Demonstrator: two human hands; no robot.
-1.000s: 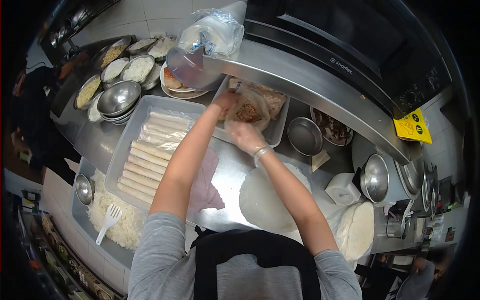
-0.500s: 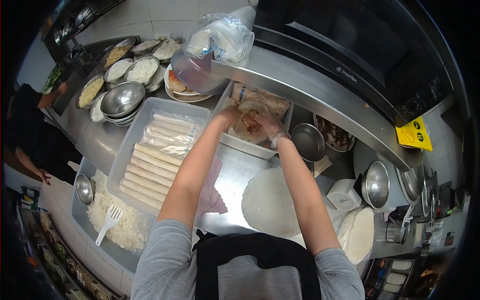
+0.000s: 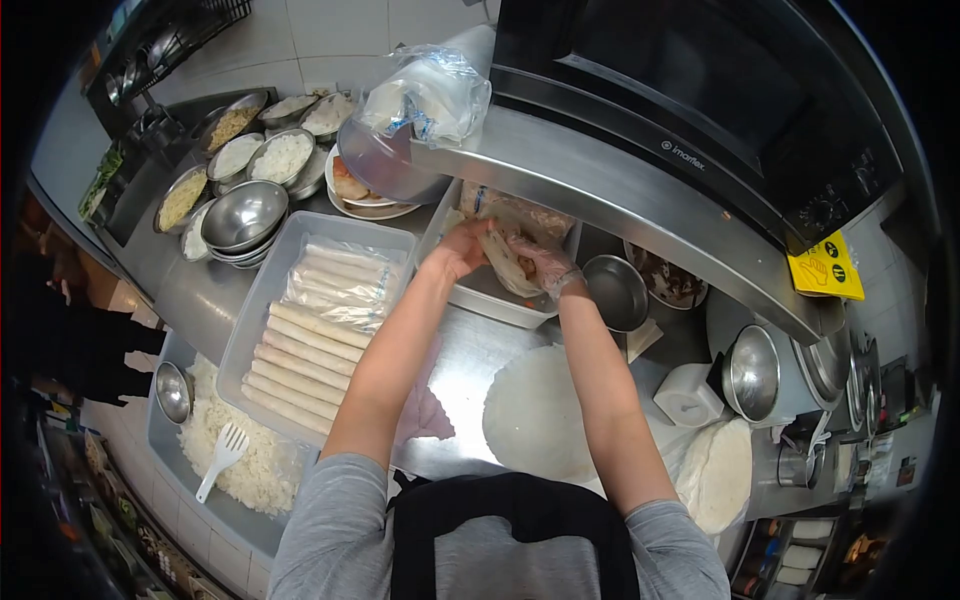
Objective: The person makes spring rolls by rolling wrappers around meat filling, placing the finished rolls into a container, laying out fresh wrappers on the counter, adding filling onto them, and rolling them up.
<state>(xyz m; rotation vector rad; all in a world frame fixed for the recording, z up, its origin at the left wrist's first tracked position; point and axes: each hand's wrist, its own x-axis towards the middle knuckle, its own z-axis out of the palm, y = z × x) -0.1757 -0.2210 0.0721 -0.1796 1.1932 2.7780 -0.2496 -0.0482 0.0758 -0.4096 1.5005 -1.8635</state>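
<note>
Over a white plastic tub (image 3: 492, 306), my left hand (image 3: 462, 250) grips the side of a clear plastic bag (image 3: 508, 262). My right hand (image 3: 548, 268), in a clear glove, reaches into the bag's mouth; its fingertips are partly hidden. Another bag of pinkish minced filling (image 3: 545, 222) lies behind in the tub. Below my right forearm, a round pale wrapper sheet (image 3: 532, 415) lies flat on the steel counter (image 3: 455, 345). Left of my arms, a clear container (image 3: 232, 345) holds several long pale rolls (image 3: 305, 365), some under plastic.
A grey tub of cooked rice (image 3: 255, 470) with a white plastic fork (image 3: 224, 458) stands at the left. Metal bowls (image 3: 245, 215) crowd the back left. A steel shelf with a black oven (image 3: 690, 110) overhangs the tub. A dark pan (image 3: 616, 290) and stacked wrappers (image 3: 715, 475) lie right.
My left hand has turned and lifted the bag's side, so the bag is tilted and its filling less visible. The person at the left has shifted. The view has moved slightly.
</note>
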